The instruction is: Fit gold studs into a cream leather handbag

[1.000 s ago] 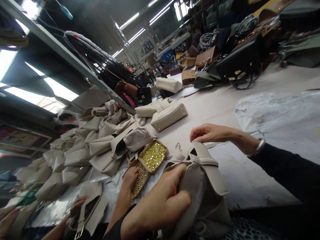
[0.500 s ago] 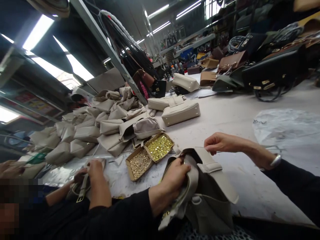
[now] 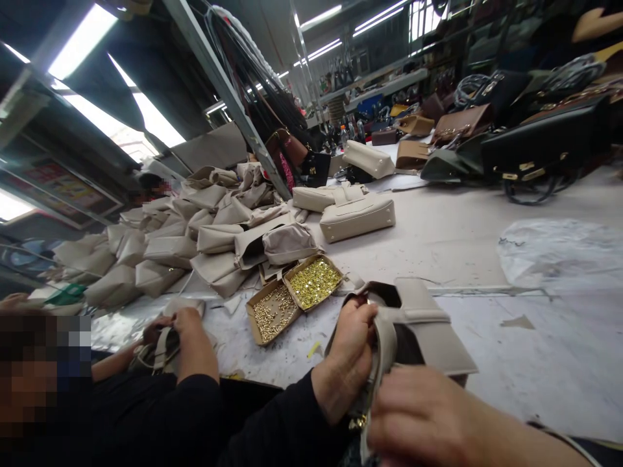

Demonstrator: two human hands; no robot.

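Beige bag (image 3: 423,324) gripped between both hands

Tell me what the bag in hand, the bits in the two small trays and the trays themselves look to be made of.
Beige bag: smooth matte leather or a leather-like sheet, stiff flat panels; which one cannot be told. Bits in the nearer tray and the farther tray: shiny gold-coloured metal, glinting brightly. The trays: plain brown cardboard, judging by their thin dull rims. Left hand grips the bag's edge.
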